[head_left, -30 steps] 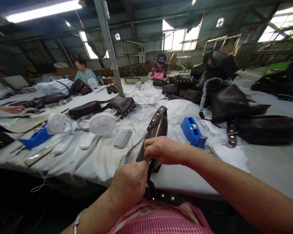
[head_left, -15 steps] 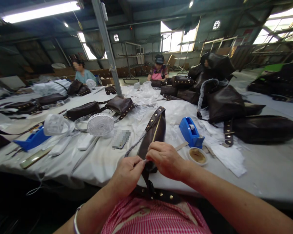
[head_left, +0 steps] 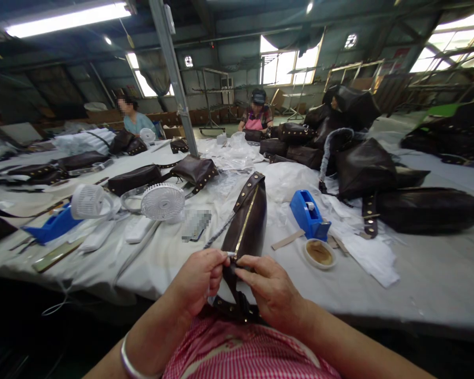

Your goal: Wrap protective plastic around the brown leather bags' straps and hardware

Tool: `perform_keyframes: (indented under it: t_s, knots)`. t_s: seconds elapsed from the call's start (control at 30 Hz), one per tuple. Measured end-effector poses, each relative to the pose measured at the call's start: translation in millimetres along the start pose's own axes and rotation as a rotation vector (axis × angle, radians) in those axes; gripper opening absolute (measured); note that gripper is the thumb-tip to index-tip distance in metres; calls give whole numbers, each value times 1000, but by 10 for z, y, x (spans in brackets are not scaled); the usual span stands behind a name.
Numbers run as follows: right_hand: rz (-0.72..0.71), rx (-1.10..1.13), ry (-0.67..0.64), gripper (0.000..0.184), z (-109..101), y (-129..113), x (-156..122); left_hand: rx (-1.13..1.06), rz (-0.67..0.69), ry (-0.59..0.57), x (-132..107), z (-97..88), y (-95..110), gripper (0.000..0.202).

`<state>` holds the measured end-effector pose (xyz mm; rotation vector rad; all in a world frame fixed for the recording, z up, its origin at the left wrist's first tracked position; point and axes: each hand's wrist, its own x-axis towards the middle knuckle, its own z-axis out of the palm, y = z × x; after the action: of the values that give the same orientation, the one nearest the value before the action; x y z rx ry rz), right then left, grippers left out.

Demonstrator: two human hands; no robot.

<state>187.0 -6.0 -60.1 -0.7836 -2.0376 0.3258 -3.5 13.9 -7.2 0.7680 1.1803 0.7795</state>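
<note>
A dark brown leather bag (head_left: 254, 223) with a brass zipper and a studded strap end lies lengthwise in front of me, its near end at the table edge. My left hand (head_left: 199, 276) is closed, pinching a thin white strip (head_left: 229, 254) beside the near end of the zipper. I cannot tell whether the strip is joined to the zipper pull. On the other side, my right hand (head_left: 274, 287) holds the bag's near end, fingertips just below the zipper end. A studded strap (head_left: 224, 306) hangs between my hands, over my lap.
Right of the bag are a blue tape dispenser (head_left: 310, 215), a flat tan strip (head_left: 288, 239) and a bowl of brown paste (head_left: 319, 253). White fans (head_left: 163, 202) and a phone-like object (head_left: 196, 225) lie left. More leather bags (head_left: 430, 208) are piled right; two people sit across the table.
My right hand has moved down and toward me from the zipper, uncovering its near end. My left hand has drawn slightly left with the white strip.
</note>
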Motion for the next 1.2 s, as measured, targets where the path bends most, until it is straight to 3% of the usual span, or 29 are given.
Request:
perform_keyframes:
  t_s: [0.17, 0.33, 0.43, 0.53, 0.67, 0.8, 0.93, 1.07, 1.13, 1.2]
  knots:
    - [166, 123, 49, 25, -150, 103, 219, 70, -8, -25, -11, 23, 36, 27]
    - [17, -6, -213, 19, -114, 158, 539, 118, -6, -27, -36, 62, 54, 27]
    - [10, -62, -210, 20, -13, 137, 564, 157, 50, -84, -73, 29, 94, 30]
    - [165, 9, -79, 20, 102, 100, 506, 305, 237, -73, -103, -64, 180, 32]
    - [303, 84, 15, 22, 202, 78, 430, 511, 561, 215, -81, -202, 399, 25]
    - [354, 162, 41, 23, 224, 79, 418, 326, 770, 296, -9, -236, 658, 21]
    - [435, 223, 52, 24, 225, 64, 422, 199, 803, 211, 95, -262, 642, 28]
    - [489, 284, 42, 22, 238, 48, 423, 311, 694, -105, 221, -330, 367, 49]
    - [488, 309, 36, 21, 244, 40, 432, 356, 639, -239, 262, -327, 271, 38]
    - [487, 327, 28, 22, 247, 32, 447, 356, 631, -254, 279, -289, 253, 25]
